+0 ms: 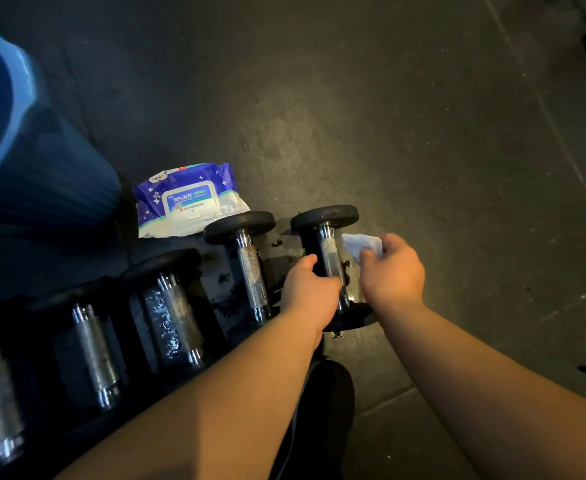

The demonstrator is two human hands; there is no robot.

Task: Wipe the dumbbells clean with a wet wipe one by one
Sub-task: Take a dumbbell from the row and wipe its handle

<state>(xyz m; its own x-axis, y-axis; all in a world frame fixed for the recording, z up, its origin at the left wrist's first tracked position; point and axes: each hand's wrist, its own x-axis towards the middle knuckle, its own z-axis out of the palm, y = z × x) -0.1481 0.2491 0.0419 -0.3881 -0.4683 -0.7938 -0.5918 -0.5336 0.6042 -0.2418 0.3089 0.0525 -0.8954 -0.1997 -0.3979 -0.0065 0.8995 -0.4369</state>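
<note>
A ribbed blue plastic bin (24, 161) stands at the left on the dark rubber floor (423, 133). Black dumbbells with knurled chrome handles lie in a row; the left hand (310, 289) grips the rightmost dumbbell (331, 251). The purple-and-white wipes pack (187, 199) lies behind the row. The right hand (393, 271) pinches a crumpled white wet wipe (360, 244) just beside the handle.

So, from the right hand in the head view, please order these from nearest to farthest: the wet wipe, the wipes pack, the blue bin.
1. Wet wipe: pinched in the right hand itself.
2. Wipes pack: on the floor, left of the hands, behind the dumbbells.
3. Blue bin: far left edge.
</note>
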